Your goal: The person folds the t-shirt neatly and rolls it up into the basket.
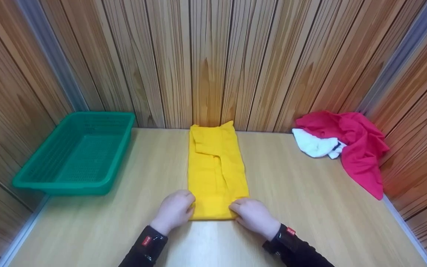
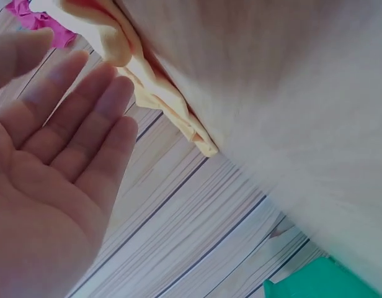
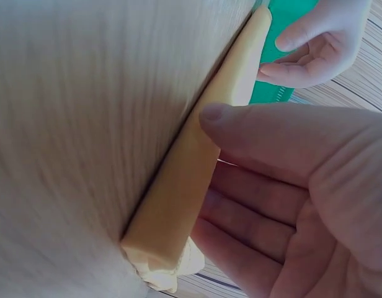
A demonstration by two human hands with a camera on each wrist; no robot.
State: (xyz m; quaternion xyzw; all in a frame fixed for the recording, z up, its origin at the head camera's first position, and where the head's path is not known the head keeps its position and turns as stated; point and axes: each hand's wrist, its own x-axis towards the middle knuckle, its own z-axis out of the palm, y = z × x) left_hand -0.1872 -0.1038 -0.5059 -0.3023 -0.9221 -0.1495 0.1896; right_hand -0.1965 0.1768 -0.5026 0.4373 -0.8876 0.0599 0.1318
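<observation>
A yellow garment (image 1: 213, 178), folded into a long narrow rectangle, lies flat in the middle of the table, its near end a smooth fold. At that end's left side is my left hand (image 1: 175, 208); in the left wrist view its fingers (image 2: 104, 115) are nearly straight, beside the cloth. My right hand (image 1: 255, 215) rests at the near right corner. In the right wrist view the right thumb (image 3: 240, 127) touches the folded edge, while the loosely bent fingers reach over the cloth, their tips hidden.
A green plastic basket (image 1: 119, 167) stands at the left by the wall. Crumpled at the back right are a red cloth (image 1: 361, 144) and a white cloth (image 1: 313, 144). Wood-panelled walls (image 1: 213, 63) close off the back and both sides of the table (image 1: 154, 159).
</observation>
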